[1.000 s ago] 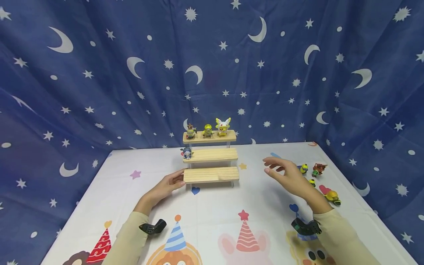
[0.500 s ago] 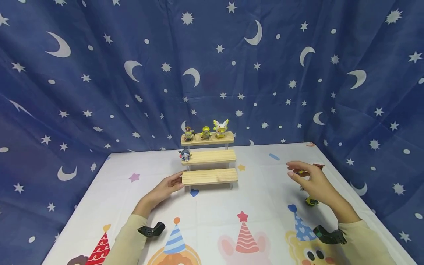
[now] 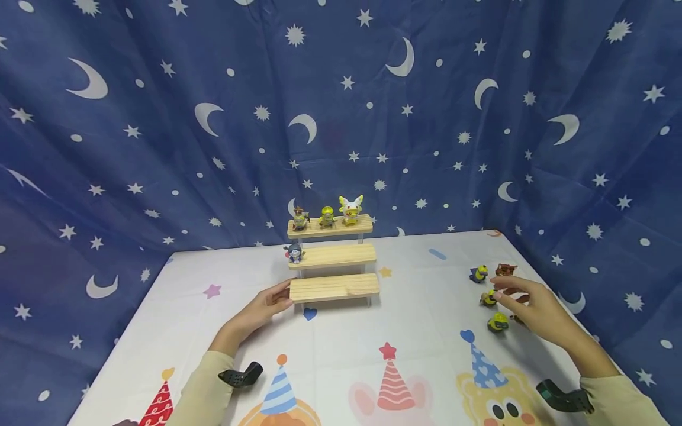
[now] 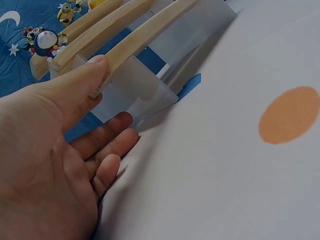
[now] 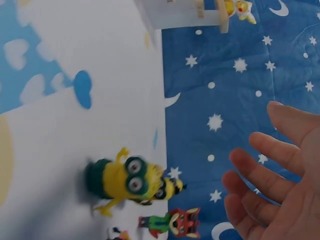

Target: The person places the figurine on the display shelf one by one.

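Note:
My left hand (image 3: 260,310) pinches the left end of the lowest board of a three-tier wooden display stand (image 3: 335,288); its other fingers lie loose beside the clear side support (image 4: 137,90). To the right, my right hand (image 3: 538,307) hovers with relaxed, spread fingers and holds nothing. Close to its fingertips are a yellow minion figurine (image 3: 488,297), a green-and-yellow minion figurine (image 3: 498,322) and a brown fox figurine (image 3: 505,270). Another minion figurine (image 3: 479,273) stands just behind. The right wrist view shows the goggled minion (image 5: 132,177) large, with the red-faced fox (image 5: 184,223) below.
On the top tier stand a crowned figurine (image 3: 300,220), a yellow minion (image 3: 327,217) and a white-eared yellow figurine (image 3: 350,211). A dark-hooded figurine (image 3: 294,254) is at the middle tier's left end. Behind the white printed tablecloth (image 3: 426,319) hangs a blue star-patterned curtain (image 3: 341,77).
My right hand has moved right from near the stand to the figurines, staying empty. My left hand stays at the lowest board. The head view has shifted slightly.

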The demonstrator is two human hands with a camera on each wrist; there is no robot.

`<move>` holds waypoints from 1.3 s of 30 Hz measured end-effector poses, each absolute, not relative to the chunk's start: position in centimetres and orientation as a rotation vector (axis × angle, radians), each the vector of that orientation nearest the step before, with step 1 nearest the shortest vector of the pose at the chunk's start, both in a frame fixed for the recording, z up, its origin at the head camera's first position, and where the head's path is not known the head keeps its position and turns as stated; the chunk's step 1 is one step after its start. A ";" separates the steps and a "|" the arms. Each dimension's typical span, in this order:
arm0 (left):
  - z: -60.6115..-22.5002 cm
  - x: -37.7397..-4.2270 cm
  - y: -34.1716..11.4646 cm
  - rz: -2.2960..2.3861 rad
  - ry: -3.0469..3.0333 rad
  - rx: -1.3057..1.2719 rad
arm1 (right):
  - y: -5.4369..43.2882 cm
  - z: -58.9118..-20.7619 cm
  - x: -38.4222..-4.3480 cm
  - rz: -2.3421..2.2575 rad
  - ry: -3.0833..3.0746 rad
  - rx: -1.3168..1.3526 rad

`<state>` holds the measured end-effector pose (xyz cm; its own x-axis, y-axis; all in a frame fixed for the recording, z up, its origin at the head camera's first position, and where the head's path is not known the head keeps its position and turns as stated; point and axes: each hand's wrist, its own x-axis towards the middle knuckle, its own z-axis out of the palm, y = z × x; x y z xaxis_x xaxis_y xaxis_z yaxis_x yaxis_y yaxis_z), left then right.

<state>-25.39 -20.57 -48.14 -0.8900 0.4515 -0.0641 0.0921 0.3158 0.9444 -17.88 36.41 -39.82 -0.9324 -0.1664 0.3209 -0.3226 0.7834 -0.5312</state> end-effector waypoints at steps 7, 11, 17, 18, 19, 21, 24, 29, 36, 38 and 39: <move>-48.0 -25.7 -20.3 1.592 2.279 0.485 | 37.2 -40.3 -17.1 0.851 -2.781 0.335; -47.9 -25.7 -20.4 1.588 2.299 0.473 | 37.2 -40.7 -16.8 0.827 -2.857 0.337; -47.8 -25.6 -20.6 1.605 2.282 0.507 | 37.4 -41.5 -16.3 0.804 -2.913 0.325; -47.8 -25.6 -20.6 1.608 2.277 0.509 | 37.5 -41.6 -16.3 0.803 -2.914 0.327; -47.9 -25.6 -20.7 1.610 2.276 0.509 | 37.5 -41.7 -16.3 0.807 -2.918 0.328; -47.8 -25.5 -20.7 1.613 2.273 0.502 | 37.6 -42.0 -16.4 0.807 -2.922 0.338; -47.8 -25.5 -20.7 1.611 2.273 0.511 | 37.7 -42.4 -16.5 0.800 -2.928 0.342; -47.9 -25.5 -20.6 1.602 2.277 0.513 | 37.5 -42.8 -16.6 0.789 -2.938 0.335; -47.9 -25.4 -20.6 1.585 2.285 0.493 | 37.5 -43.1 -16.8 0.767 -2.995 0.277; -47.9 -25.3 -20.6 1.594 2.277 0.488 | 37.6 -43.3 -16.9 0.754 -3.014 0.267; -47.9 -25.3 -20.7 1.603 2.269 0.481 | 37.6 -43.5 -16.9 0.747 -3.019 0.265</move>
